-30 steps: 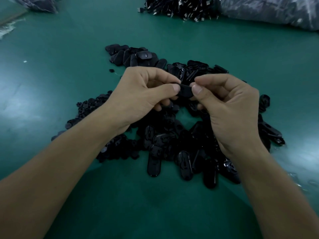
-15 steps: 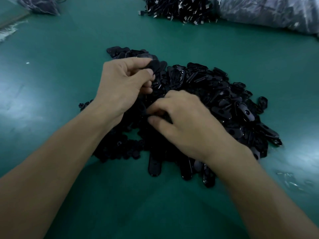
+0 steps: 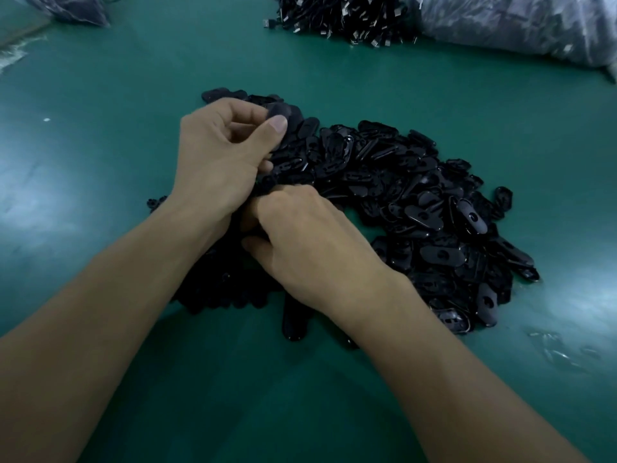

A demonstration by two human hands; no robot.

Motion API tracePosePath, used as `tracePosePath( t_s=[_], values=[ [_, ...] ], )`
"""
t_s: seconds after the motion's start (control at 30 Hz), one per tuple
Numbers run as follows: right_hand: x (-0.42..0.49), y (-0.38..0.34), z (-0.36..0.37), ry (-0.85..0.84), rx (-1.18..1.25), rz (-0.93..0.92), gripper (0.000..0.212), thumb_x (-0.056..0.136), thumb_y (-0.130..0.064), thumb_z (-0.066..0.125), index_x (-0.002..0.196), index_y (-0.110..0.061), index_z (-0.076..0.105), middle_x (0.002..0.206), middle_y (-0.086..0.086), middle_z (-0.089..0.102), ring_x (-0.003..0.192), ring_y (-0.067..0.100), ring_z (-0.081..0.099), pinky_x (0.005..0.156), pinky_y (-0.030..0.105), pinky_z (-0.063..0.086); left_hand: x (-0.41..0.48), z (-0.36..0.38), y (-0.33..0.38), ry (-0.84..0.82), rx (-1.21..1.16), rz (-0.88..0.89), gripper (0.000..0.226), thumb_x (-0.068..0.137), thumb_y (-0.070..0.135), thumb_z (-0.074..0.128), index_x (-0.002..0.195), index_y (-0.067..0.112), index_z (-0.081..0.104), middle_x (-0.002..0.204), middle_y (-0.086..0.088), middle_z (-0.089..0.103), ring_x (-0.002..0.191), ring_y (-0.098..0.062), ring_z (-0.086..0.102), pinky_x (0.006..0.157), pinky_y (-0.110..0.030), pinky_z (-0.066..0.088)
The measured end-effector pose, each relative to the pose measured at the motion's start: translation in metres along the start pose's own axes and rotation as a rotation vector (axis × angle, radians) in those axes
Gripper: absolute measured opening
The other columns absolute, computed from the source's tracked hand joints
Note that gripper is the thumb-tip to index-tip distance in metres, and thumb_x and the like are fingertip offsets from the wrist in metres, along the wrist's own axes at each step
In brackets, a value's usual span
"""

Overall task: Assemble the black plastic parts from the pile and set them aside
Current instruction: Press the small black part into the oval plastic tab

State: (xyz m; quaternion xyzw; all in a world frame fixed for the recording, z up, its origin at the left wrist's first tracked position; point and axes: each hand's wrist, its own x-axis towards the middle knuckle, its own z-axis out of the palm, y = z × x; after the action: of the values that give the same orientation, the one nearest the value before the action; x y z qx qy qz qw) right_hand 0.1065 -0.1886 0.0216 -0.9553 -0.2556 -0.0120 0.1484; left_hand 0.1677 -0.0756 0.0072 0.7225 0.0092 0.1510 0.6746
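Left hand (image 3: 227,155) pinches an oval part (image 3: 279,110) at 11 o'clock; right hand (image 3: 310,242), grasp hidden in the pile (image 3: 417,202), should pick one piece.

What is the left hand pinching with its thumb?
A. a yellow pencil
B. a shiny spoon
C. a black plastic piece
C: the left hand pinches a black plastic piece between its thumb and fingers, at the far left edge of the pile.
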Motion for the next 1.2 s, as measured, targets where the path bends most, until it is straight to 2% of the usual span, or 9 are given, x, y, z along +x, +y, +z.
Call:
tracePosePath(
  t_s=[0.2, 0.4, 0.57, 0.8, 0.87, 0.93, 1.03, 1.13, 1.2],
  values=[
    [0.000, 0.000, 0.001, -0.002, 0.064, 0.006, 0.015, 0.098, -0.020, 0.057, 0.108, -0.015, 0.066, 0.102, 0.003, 0.064, 0.093, 0.022, 0.058, 0.075, 0.036, 0.052, -0.002, 0.001, 0.001, -0.063, 0.031, -0.014, 0.016, 0.094, 0.019, 0.070, 0.108, 0.025, 0.067, 0.072, 0.013, 0.067, 0.054, 0.000, 0.056, 0.057, -0.013, 0.049],
    [0.000, -0.002, 0.002, 0.042, 0.133, 0.021, 0.014, 0.097, -0.015, 0.056, 0.106, -0.014, 0.066, 0.096, 0.006, 0.065, 0.085, 0.025, 0.058, 0.072, 0.042, 0.053, -0.005, 0.000, 0.005, -0.065, -0.006, -0.021, 0.011, 0.093, 0.016, 0.068, 0.093, 0.026, 0.070, 0.073, 0.011, 0.071, 0.065, -0.004, 0.063, 0.058, -0.017, 0.049],
    [0.000, -0.002, 0.001, 0.064, 0.189, 0.016, 0.018, 0.093, -0.012, 0.055, 0.107, -0.013, 0.067, 0.102, 0.005, 0.066, 0.093, 0.026, 0.060, 0.077, 0.042, 0.053, -0.003, 0.000, 0.005, -0.004, -0.043, -0.043, 0.015, 0.089, 0.008, 0.072, 0.091, 0.019, 0.061, 0.079, -0.002, 0.072, 0.065, -0.010, 0.069, 0.060, -0.020, 0.052],
    [-0.006, 0.017, -0.014, 0.060, 0.209, 0.091, 0.027, 0.100, -0.010, 0.043, 0.113, -0.011, 0.066, 0.109, 0.007, 0.055, 0.100, 0.024, 0.054, 0.087, 0.035, 0.047, -0.004, 0.002, 0.005, -0.043, -0.098, -0.047, 0.014, 0.087, 0.003, 0.073, 0.092, 0.015, 0.068, 0.080, -0.006, 0.072, 0.066, -0.016, 0.070, 0.063, -0.023, 0.056],
    [-0.012, 0.025, -0.022, 0.090, 0.285, 0.130, 0.029, 0.102, -0.010, 0.041, 0.114, -0.018, 0.066, 0.109, 0.003, 0.056, 0.095, 0.013, 0.056, 0.075, 0.019, 0.044, -0.005, 0.003, 0.004, -0.053, -0.130, -0.057, 0.015, 0.086, 0.001, 0.073, 0.088, 0.015, 0.066, 0.077, -0.006, 0.071, 0.067, -0.019, 0.072, 0.063, -0.025, 0.057],
    [-0.018, 0.032, -0.025, 0.107, 0.416, 0.173, 0.028, 0.103, -0.010, 0.040, 0.111, -0.021, 0.065, 0.093, -0.005, 0.054, 0.072, -0.003, 0.053, 0.060, 0.012, 0.041, -0.006, 0.003, 0.002, -0.071, -0.156, -0.064, 0.017, 0.086, 0.001, 0.073, 0.087, 0.014, 0.064, 0.072, -0.003, 0.071, 0.068, -0.022, 0.074, 0.064, -0.026, 0.058],
    [-0.024, 0.043, -0.023, 0.176, 0.606, 0.250, 0.024, 0.100, -0.006, 0.043, 0.094, -0.024, 0.058, 0.068, -0.013, 0.050, 0.045, -0.005, 0.047, 0.039, 0.010, 0.033, -0.008, 0.003, 0.000, -0.091, -0.161, -0.083, 0.017, 0.084, 0.004, 0.076, 0.086, 0.015, 0.063, 0.070, -0.002, 0.073, 0.070, -0.023, 0.075, 0.062, -0.026, 0.058],
    [-0.027, 0.053, -0.020, 0.319, 0.636, 0.273, 0.024, 0.093, -0.008, 0.048, 0.080, -0.027, 0.054, 0.058, -0.018, 0.055, 0.046, 0.000, 0.045, 0.041, 0.012, 0.032, -0.010, 0.004, 0.000, -0.132, -0.096, -0.091, 0.017, 0.081, 0.009, 0.080, 0.088, 0.015, 0.066, 0.071, -0.002, 0.074, 0.068, -0.022, 0.075, 0.059, -0.025, 0.057],
    [-0.030, 0.060, -0.019, 0.409, 0.639, 0.282, 0.015, 0.085, -0.016, 0.052, 0.075, -0.026, 0.057, 0.063, -0.010, 0.060, 0.051, 0.005, 0.048, 0.047, 0.018, 0.039, -0.012, 0.005, 0.001, -0.171, -0.103, -0.109, 0.017, 0.082, 0.007, 0.080, 0.090, 0.012, 0.066, 0.070, -0.004, 0.074, 0.068, -0.022, 0.075, 0.059, -0.025, 0.058]
  ],
)
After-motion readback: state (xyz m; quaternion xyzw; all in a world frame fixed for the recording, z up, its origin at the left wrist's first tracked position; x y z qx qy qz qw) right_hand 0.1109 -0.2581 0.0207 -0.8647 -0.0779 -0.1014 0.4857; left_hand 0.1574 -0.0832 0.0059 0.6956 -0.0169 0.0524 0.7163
